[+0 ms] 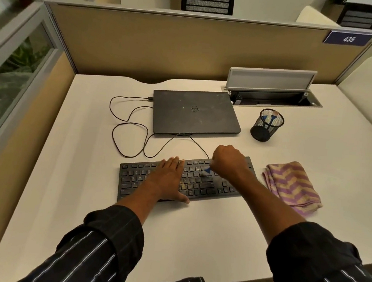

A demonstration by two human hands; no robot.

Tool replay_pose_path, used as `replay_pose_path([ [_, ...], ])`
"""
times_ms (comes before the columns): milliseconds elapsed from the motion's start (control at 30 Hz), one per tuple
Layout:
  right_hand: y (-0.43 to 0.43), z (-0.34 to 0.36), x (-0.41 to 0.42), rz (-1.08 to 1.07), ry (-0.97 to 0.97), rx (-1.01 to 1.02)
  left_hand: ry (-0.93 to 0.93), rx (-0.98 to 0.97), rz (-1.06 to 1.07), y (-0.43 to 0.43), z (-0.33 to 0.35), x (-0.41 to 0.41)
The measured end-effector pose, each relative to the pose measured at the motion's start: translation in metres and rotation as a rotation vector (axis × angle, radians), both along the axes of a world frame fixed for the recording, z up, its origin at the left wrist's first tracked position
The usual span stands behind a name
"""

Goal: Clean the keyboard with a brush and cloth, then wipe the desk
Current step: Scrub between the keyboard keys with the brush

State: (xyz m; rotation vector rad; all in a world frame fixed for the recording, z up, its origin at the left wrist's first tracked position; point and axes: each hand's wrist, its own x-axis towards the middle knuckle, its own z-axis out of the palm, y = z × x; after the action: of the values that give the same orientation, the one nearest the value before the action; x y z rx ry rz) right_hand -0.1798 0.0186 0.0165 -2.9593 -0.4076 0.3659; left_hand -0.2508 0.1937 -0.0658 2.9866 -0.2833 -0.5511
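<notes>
brushing the keys

keyboard (199, 183) lies long axis left-right, tilted a bit, right in front of me on the desk (83, 153). my left hand (170, 178) is flat & open on its middle, pinning it. right hand (228, 163) is fisted round the brush (206, 172) over the right-centre keys (bristles down, blurred). cloth (292, 185) sits folded just right of the kbd, nearer my right hand.

Left hand (169, 177) flat on keyboard (131, 176), right hand (228, 162) fisted around brush (206, 172)
</notes>
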Motion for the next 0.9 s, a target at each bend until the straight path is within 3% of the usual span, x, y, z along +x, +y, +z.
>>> replay_pose_path([
  [267,-0.013,-0.008,-0.001,0.067,0.002,-0.075,0.009,0.009,0.018,-0.015,0.001,0.005],
  [467,-0.015,-0.004,0.007,0.112,0.027,0.021,0.013,0.029,0.036,-0.026,0.002,0.006],
  [667,-0.033,-0.008,0.008,0.177,0.007,-0.058,-0.006,0.029,0.080,-0.038,-0.003,0.008],
  [900,-0.044,-0.009,0.016,0.251,-0.028,0.069,-0.043,0.043,0.138,-0.058,-0.008,0.012],
])
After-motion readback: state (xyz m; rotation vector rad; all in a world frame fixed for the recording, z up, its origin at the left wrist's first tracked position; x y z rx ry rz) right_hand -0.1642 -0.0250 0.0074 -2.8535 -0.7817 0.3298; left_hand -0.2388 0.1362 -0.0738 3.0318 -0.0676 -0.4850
